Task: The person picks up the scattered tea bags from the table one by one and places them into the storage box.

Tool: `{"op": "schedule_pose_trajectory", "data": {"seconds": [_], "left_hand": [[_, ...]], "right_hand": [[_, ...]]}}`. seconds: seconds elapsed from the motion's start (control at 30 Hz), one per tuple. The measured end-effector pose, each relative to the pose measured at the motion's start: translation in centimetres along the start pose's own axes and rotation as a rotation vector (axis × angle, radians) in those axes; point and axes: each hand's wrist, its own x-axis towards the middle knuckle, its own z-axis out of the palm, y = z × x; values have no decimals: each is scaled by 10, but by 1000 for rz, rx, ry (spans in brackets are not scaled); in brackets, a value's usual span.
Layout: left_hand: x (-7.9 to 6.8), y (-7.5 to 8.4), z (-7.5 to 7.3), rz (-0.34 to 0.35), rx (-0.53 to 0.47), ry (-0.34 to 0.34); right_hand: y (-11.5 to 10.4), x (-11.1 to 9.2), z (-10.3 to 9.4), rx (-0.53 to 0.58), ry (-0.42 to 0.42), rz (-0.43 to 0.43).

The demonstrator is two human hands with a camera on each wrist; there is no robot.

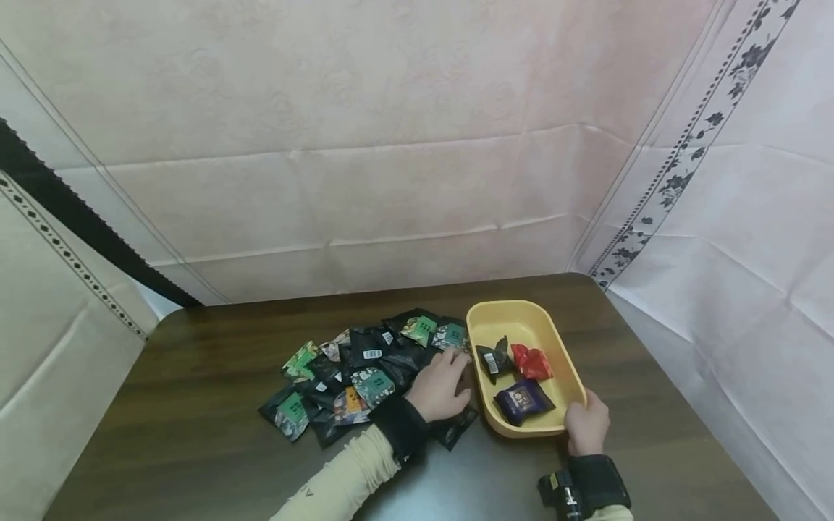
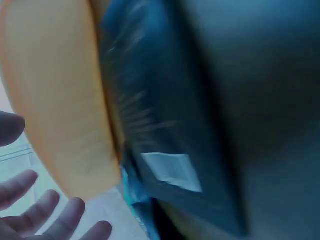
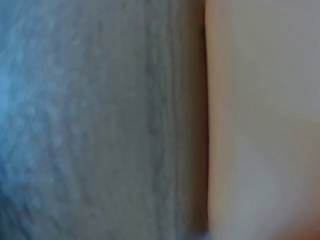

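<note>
A yellow plastic tray (image 1: 526, 433) stands on the table at the right of the head view. Inside it lie a black packet (image 1: 493, 362), a red packet (image 1: 533, 363) and a dark purple packet (image 1: 523, 401). My right hand (image 1: 588, 423) grips the tray's near right corner, thumb at the rim. To the tray's left, my left hand (image 1: 441, 388) is over the right end of a pile of dark packets (image 1: 371, 354), its fingertips close to the tray's side. In the left wrist view its fingers (image 2: 70, 217) are spread apart, with a black packet (image 2: 165, 115) beside them.
The dark brown wooden table (image 1: 195, 405) has its far edge just behind the pile and tray. Pale cloth (image 1: 404, 195) hangs behind it, with a flower-patterned band (image 1: 691, 152) on the right. Some packets in the pile carry green or orange labels.
</note>
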Motion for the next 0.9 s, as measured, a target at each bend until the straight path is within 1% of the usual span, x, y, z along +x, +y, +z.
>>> {"op": "schedule_pose_trajectory", "data": {"seconds": [0.03, 0.1, 0.17, 0.2, 0.27, 0.3, 0.33, 0.4, 0.5, 0.6, 0.67, 0.8, 0.9], "left_hand": [[-4, -2, 2, -2, 35, -11], [-11, -3, 6, -4, 107, -55], [-17, -2, 10, -8, 174, -138], [-20, -1, 12, -7, 211, -191], [-24, 3, 15, -8, 260, -292], [-26, 5, 16, -10, 277, -331], [-27, 7, 18, -14, 292, -362], [-28, 10, 20, -16, 333, -387], [-27, 16, 21, -27, 371, -375], [-26, 18, 22, -20, 370, -342], [-25, 18, 21, -12, 342, -304], [-22, 13, 15, 3, 279, -204], [-20, 10, 7, 8, 278, -139]], "right_hand": [[0, 1, 0, 0, -2, 5], [-1, 2, -1, -8, -6, 11], [-1, 2, -1, -13, -8, 15], [-2, 2, -1, -13, -8, 14], [-2, 2, -1, -12, -8, 10], [-2, 2, -1, -11, -7, 8], [-1, 2, -1, -11, -7, 5], [0, 0, 0, -5, -12, 4], [1, 0, -1, -1, -15, 4], [2, -1, -2, 5, -17, 10], [2, -1, -3, 12, -16, 8], [1, -1, -2, 16, -17, -4], [0, -1, -1, 12, -22, -10]]}}
